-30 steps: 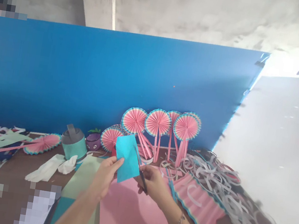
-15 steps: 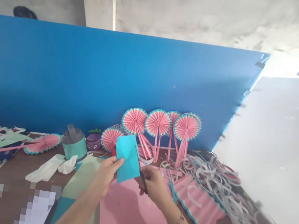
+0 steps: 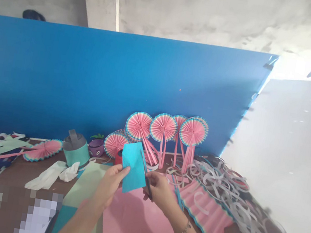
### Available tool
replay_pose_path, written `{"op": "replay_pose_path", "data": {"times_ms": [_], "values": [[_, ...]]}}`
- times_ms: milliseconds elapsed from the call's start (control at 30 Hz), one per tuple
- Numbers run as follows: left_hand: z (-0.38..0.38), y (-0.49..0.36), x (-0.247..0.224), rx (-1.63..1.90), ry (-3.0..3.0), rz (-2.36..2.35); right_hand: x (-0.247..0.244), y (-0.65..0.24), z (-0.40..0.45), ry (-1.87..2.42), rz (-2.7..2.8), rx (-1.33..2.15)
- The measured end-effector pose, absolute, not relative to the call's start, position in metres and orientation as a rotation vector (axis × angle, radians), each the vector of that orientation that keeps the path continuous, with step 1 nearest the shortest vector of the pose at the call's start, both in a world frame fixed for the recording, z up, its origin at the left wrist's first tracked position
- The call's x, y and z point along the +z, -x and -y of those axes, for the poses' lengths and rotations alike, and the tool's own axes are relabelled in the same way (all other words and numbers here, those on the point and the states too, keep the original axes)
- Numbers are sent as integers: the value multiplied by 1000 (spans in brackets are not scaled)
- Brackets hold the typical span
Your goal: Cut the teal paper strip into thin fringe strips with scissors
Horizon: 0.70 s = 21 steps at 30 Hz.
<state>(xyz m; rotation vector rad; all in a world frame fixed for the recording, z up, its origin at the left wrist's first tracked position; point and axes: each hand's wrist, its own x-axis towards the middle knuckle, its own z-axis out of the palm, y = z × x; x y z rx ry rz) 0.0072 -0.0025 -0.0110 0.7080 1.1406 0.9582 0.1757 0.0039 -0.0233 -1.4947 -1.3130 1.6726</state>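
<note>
- Paper, bright blue, pinched by fingers of the left hand
- Scissors gripped by the right hand, blade at the paper's right edge, cut looks unfinished tbh
- Pleated pink sheet right of those fingers, lying open
- Round fans beyond the fingertips, look pretty much finished

Paper above sheets, fans behind, partition rearmost, strips right, cup left
</note>
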Motion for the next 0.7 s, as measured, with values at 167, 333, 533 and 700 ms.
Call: {"op": "replay_pose_path", "data": {"times_ms": [167,333,533,700], "values": [[2,-7,-13,958,-704,-1138,-25,-175,-4,1479,1272,1680],[1,-7,-13,940,-692,-1145,-21,-174,-2,1475,1265,1672],[2,-9,-13,949,-696,-1153,-24,-175,-4,1513,1292,1654],[3,-11,-6,943,-683,-1164,-35,-178,-6,1489,1333,1636]]}}
